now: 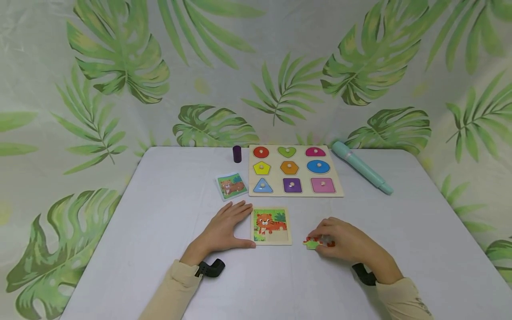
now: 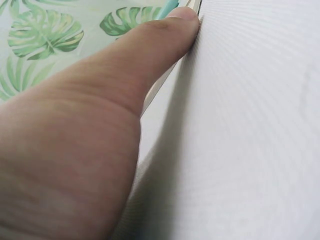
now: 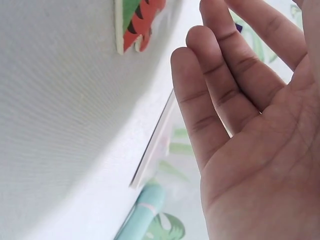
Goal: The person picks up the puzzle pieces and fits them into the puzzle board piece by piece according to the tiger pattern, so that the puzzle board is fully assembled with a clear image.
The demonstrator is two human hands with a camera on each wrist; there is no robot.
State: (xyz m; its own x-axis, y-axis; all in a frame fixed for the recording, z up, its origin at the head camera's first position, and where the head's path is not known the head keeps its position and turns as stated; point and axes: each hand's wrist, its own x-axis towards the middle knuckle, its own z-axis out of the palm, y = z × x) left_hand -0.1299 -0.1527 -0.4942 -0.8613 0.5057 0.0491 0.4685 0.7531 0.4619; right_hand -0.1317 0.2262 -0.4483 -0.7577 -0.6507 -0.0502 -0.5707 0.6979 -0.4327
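A square wooden tiger jigsaw puzzle (image 1: 270, 215) lies on the table, with bare wood showing at its lower right. My left hand (image 1: 225, 229) is spread at its left side, fingers by the upper left corner and thumb by the lower left. In the left wrist view the straight thumb (image 2: 165, 35) reaches the board's edge. To the right of the puzzle, my right hand (image 1: 346, 240) pinches a green and red puzzle piece (image 1: 313, 244) between thumb and fingers, low over the table. Another red piece (image 1: 330, 244) shows beneath that hand. A striped orange and green piece (image 3: 142, 22) appears in the right wrist view.
Behind the puzzle lies a wooden shape board (image 1: 296, 173) with knobbed coloured shapes. A tiger picture card (image 1: 232, 186) sits to its left, near an upright dark purple cylinder (image 1: 237, 154). A mint-green pen-shaped stick (image 1: 362, 168) lies at the back right. A leaf-patterned cloth hangs behind.
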